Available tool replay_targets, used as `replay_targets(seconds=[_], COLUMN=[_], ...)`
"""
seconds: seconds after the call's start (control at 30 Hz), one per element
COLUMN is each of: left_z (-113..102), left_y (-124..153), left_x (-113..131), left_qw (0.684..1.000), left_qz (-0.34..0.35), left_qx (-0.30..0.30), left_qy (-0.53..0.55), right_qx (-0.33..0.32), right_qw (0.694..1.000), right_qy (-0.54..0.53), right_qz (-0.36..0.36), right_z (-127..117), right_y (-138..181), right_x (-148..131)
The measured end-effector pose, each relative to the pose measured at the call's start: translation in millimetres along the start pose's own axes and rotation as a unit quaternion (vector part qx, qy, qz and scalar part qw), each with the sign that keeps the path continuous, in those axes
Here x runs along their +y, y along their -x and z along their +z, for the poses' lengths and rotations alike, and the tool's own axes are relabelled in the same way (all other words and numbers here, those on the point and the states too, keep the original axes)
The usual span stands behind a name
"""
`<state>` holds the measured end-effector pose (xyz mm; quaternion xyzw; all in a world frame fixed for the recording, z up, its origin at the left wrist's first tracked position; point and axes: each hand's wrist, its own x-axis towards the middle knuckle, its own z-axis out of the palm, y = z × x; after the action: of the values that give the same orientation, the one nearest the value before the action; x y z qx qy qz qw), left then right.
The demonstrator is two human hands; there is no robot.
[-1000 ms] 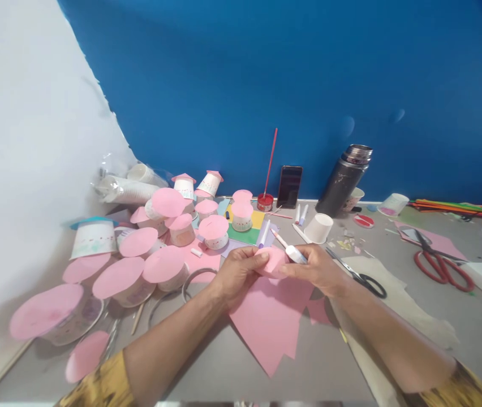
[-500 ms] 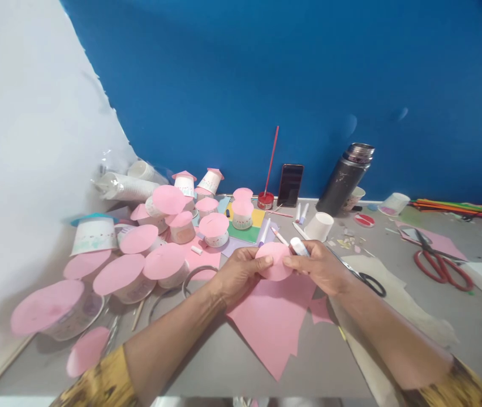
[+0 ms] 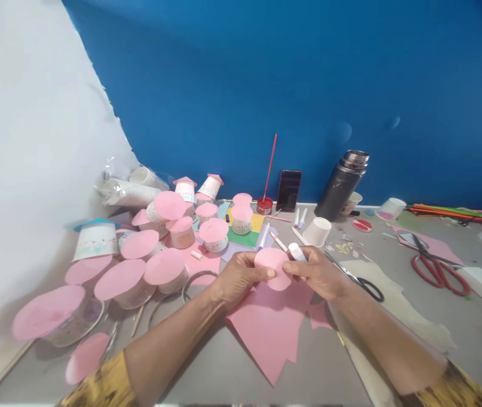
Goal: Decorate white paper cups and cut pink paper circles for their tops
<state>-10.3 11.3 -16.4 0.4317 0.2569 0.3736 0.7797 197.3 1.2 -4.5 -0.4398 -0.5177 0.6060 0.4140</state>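
A pink paper disc (image 3: 271, 267) is held up between both hands over a cut pink paper sheet (image 3: 266, 325). My left hand (image 3: 236, 277) pinches the disc's left edge with thumb and fingers closed on it. My right hand (image 3: 317, 271) grips its right edge and also holds a white glue stick (image 3: 297, 252) that pokes up above the fingers. What lies under the disc is hidden.
Several paper cups topped with pink discs (image 3: 164, 268) crowd the left of the grey table. Black scissors (image 3: 357, 277) and red scissors (image 3: 436, 268) lie to the right. At the blue wall stand a flask (image 3: 340, 185), a phone (image 3: 289, 190), a red pot (image 3: 265, 204) and a white cup (image 3: 317, 231).
The pink piece has turned from a tilted, cone-like shape to a flat round face toward me. Both hands stay in place; the view shifted slightly.
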Motion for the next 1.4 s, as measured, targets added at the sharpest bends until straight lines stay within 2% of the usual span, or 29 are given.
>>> replay_targets(seconds=[0.2,0.47,0.67,0.83,0.93,1.03,1.1,1.17,1.27,1.4], left_z=[0,-1,1,-3,-3,-2,-2,-5,-8,-8], left_y=[-1,-3,-4,-4,-5,-5,-6,-7,-10,-12], left_x=[0,1,5,13,15,14,13,12,13,16], left_qw=[1.000,1.000,1.000,0.997,0.994,0.991,0.988,0.987,0.988,0.989], left_qz=[0.012,0.011,0.020,-0.001,-0.005,0.000,-0.003,-0.010,-0.024,-0.023], left_qx=[-0.023,0.017,0.010,0.083,0.111,0.131,0.148,0.157,0.149,0.144], left_qy=[0.001,-0.002,0.020,0.012,0.019,0.034,0.035,0.028,0.010,0.002], right_qx=[-0.006,-0.014,0.017,0.091,0.184,0.329,0.426,0.490,0.522,0.501], right_qw=[1.000,1.000,0.999,0.994,0.978,0.933,0.890,0.851,0.814,0.793], right_qy=[0.012,-0.017,-0.026,-0.013,0.029,0.095,0.139,0.185,0.246,0.309], right_qz=[-0.001,0.000,-0.007,-0.053,-0.097,-0.113,-0.085,-0.033,0.065,0.157], right_z=[-2,-1,2,0,-28,-82,-125,-163,-201,-221], right_y=[-2,-7,-11,-14,-18,-17,-12,-6,-1,-5], right_x=[6,15,14,4,-8,-19,-21,-18,-2,21])
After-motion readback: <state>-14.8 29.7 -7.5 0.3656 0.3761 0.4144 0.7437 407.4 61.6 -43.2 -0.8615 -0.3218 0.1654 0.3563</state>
